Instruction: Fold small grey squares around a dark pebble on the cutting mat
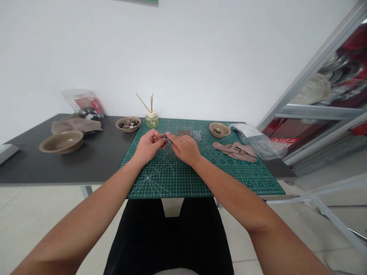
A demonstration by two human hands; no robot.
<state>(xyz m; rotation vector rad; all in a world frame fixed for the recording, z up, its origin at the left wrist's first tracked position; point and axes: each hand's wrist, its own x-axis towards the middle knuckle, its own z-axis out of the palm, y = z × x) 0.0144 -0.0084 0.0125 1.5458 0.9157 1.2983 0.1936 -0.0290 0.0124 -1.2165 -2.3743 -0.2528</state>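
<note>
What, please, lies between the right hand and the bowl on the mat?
The head view shows a bluish packet, then bare mat, between the right hand and bowl.

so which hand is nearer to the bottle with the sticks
The left hand. It is just in front of the bottle, on the person's side; the right hand is farther off, in front and to the right.

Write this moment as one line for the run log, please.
left hand: pinching small dark piece; right hand: meeting it, grip unclear; beneath: green cutting mat; right side: brown cloth
</note>
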